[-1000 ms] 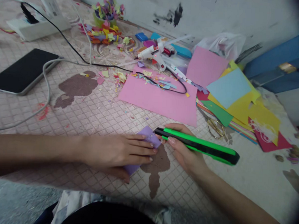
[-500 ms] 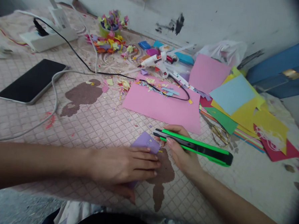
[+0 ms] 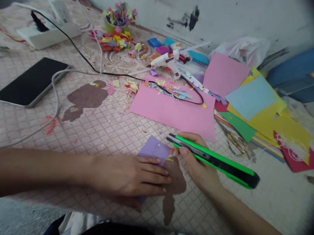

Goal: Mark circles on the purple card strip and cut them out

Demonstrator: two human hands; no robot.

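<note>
Flat on a piece of purple paper (image 3: 153, 149) lies my left hand (image 3: 133, 176), fingers stretched out to the right and covering most of the sheet. Faint marks show on the paper's uncovered upper part. My right hand (image 3: 196, 161) is closed around a green and black utility knife (image 3: 218, 161), which points left with its tip above the paper's right edge. Whether the blade is out is hard to make out. A small yellow scrap (image 3: 170, 159) rests beside the purple paper, near a brown patch of the quilted cloth.
Ahead lies a pink sheet (image 3: 173, 115) with paper clippings and a glue gun (image 3: 165, 60). Scissors (image 3: 234, 141) and coloured paper (image 3: 252, 98) are at right. A phone (image 3: 32, 81), cables and a power strip (image 3: 48, 34) sit left. Paper flowers (image 3: 110, 41) stand behind.
The utility knife in my right hand has shifted slightly right, its back end tilting lower. My left hand stays on the purple paper. The whole view has moved a little.
</note>
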